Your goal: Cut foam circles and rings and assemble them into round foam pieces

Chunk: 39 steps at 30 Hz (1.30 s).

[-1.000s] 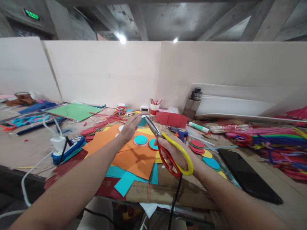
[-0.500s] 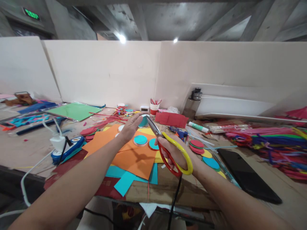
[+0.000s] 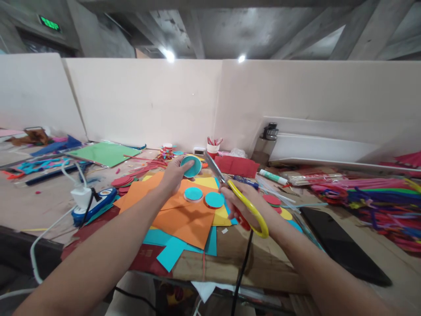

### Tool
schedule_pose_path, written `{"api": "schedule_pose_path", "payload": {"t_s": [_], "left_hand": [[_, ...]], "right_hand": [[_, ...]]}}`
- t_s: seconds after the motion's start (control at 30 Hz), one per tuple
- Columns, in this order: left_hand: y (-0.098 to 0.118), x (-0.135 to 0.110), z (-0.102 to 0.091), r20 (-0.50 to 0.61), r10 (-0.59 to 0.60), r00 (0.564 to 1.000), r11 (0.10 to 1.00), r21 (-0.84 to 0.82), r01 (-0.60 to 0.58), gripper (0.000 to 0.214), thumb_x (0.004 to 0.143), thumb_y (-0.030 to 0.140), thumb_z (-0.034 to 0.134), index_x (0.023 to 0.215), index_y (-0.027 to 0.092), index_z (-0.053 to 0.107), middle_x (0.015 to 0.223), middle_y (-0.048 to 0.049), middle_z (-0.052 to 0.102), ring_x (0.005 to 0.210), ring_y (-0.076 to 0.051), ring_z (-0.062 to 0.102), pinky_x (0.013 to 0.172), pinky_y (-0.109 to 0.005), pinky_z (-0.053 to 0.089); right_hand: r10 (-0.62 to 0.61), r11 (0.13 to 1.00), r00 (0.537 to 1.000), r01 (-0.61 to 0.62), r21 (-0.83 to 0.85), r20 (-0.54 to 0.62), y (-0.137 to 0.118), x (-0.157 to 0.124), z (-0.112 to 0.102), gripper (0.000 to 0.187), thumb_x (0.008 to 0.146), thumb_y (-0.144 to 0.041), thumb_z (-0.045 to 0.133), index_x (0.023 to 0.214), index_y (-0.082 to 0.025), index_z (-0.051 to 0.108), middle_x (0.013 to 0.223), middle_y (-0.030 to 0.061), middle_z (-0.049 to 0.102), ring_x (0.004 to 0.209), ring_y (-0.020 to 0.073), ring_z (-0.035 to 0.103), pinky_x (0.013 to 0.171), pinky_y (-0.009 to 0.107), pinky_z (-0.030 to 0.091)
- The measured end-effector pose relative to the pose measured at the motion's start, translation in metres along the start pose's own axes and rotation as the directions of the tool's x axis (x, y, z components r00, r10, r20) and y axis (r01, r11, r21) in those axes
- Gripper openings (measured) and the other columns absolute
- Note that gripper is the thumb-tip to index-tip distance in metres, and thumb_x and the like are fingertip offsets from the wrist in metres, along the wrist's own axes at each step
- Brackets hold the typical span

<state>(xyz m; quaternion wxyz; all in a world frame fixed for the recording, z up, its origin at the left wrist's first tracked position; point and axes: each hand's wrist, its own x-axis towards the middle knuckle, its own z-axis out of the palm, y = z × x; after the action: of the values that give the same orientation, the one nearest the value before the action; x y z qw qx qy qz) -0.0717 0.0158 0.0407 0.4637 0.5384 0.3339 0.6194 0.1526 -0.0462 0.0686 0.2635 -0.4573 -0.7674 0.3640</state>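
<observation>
Left hand pinching teal disc, right hand on scissors

Left hand [image 3: 174, 175]: holding 1 round teal paper disc with a pale rim [image 3: 194, 170], thumb across its face, disc tilted up toward the camera above the far part of the paper pile. Right hand [image 3: 239, 197]: closed around the handles of metal-bladed scissors with yellow and red grips [image 3: 247, 203]; blades point up and away to the left, tips near the disc with a visible gap.

Below the hands, orange paper sheets [image 3: 186, 226] overlap yellow paper [image 3: 221, 217] and bright blue paper strips [image 3: 171, 254]. 2 blue-topped round pieces sit side by side there: 1 with a white edge [image 3: 193, 193], 1 with a red edge [image 3: 214, 200].

Right of the right hand: red paper circles [image 3: 271, 200], then a flat black phone-like slab [image 3: 344, 245]. Farther back: folded red paper [image 3: 237, 166], and a white-and-green glue stick [image 3: 272, 176]. Left side of the brownish tabletop [image 3: 39, 206]: blue-and-white power strip [image 3: 97, 205], flat green sheet [image 3: 104, 153].
</observation>
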Motion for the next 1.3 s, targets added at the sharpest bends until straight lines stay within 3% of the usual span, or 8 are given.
{"api": "schedule_pose_path", "payload": {"t_s": [0.07, 0.13, 0.23, 0.47, 0.73, 1.3], "left_hand": [[0.003, -0.001, 0.001, 0.036, -0.041, 0.999, 0.998, -0.047, 0.043, 0.039, 0.072, 0.042, 0.07, 0.094, 0.014, 0.056, 0.077, -0.0059, 0.067, 0.064, -0.018, 0.067, 0.041, -0.019, 0.043], [0.005, -0.001, 0.001, 0.054, -0.068, 0.996, 0.995, -0.066, 0.072, 0.039, 0.07, 0.042, 0.071, 0.091, 0.014, 0.056, 0.075, -0.0054, 0.067, 0.06, -0.018, 0.067, 0.037, -0.018, 0.039], [0.009, -0.002, 0.002, 0.08, -0.086, 0.993, 0.994, -0.06, 0.091, 0.039, 0.068, 0.042, 0.073, 0.089, 0.014, 0.055, 0.074, -0.0046, 0.067, 0.058, -0.017, 0.066, 0.035, -0.017, 0.036], [0.013, -0.003, 0.001, 0.095, -0.084, 0.992, 0.996, -0.028, 0.087, 0.039, 0.067, 0.041, 0.073, 0.086, 0.012, 0.056, 0.073, -0.006, 0.068, 0.057, -0.017, 0.066, 0.035, -0.018, 0.034], [0.013, -0.002, -0.002, 0.09, -0.113, 0.99, 0.993, -0.018, 0.115, 0.037, 0.068, 0.04, 0.072, 0.088, 0.013, 0.056, 0.072, -0.0053, 0.068, 0.054, -0.015, 0.065, 0.033, -0.016, 0.03], [0.014, -0.002, -0.005, 0.089, -0.158, 0.983, 0.987, 0.001, 0.159, 0.033, 0.066, 0.037, 0.072, 0.081, 0.013, 0.056, 0.065, -0.0029, 0.063, 0.047, -0.012, 0.061, 0.031, -0.015, 0.025]], "right_hand": [[-0.147, 0.945, 0.98, 0.099, -0.311, -0.137, 0.008, 0.007, -0.009, 0.033, 0.088, -0.044, 0.047, 0.101, -0.019, 0.062, 0.08, 0.0042, 0.067, 0.065, 0.016, 0.061, 0.057, 0.024, 0.045], [-0.229, 0.839, 0.958, 0.103, -0.534, -0.175, 0.015, 0.012, -0.015, 0.031, 0.088, -0.033, 0.047, 0.111, -0.02, 0.063, 0.091, 0.0072, 0.071, 0.075, 0.0187, 0.063, 0.062, 0.025, 0.043], [-0.263, 0.73, 0.949, 0.08, -0.679, -0.172, 0.022, 0.015, -0.016, 0.037, 0.087, -0.024, 0.045, 0.121, -0.022, 0.061, 0.101, 0.0085, 0.072, 0.08, 0.0189, 0.064, 0.064, 0.025, 0.04], [-0.297, 0.651, 0.946, 0.103, -0.752, -0.128, 0.023, 0.012, -0.012, 0.044, 0.089, -0.027, 0.044, 0.131, -0.023, 0.054, 0.112, 0.0084, 0.069, 0.093, 0.021, 0.065, 0.072, 0.027, 0.043], [-0.311, 0.539, 0.943, 0.074, -0.839, -0.117, 0.021, 0.01, -0.012, 0.046, 0.089, -0.028, 0.044, 0.134, -0.025, 0.051, 0.104, 0.0075, 0.071, 0.086, 0.0216, 0.065, 0.066, 0.028, 0.04], [-0.301, 0.475, 0.95, 0.069, -0.877, -0.089, 0.019, 0.008, -0.015, 0.044, 0.089, -0.03, 0.043, 0.131, -0.027, 0.053, 0.098, 0.0067, 0.071, 0.082, 0.0214, 0.064, 0.062, 0.028, 0.036]]}}
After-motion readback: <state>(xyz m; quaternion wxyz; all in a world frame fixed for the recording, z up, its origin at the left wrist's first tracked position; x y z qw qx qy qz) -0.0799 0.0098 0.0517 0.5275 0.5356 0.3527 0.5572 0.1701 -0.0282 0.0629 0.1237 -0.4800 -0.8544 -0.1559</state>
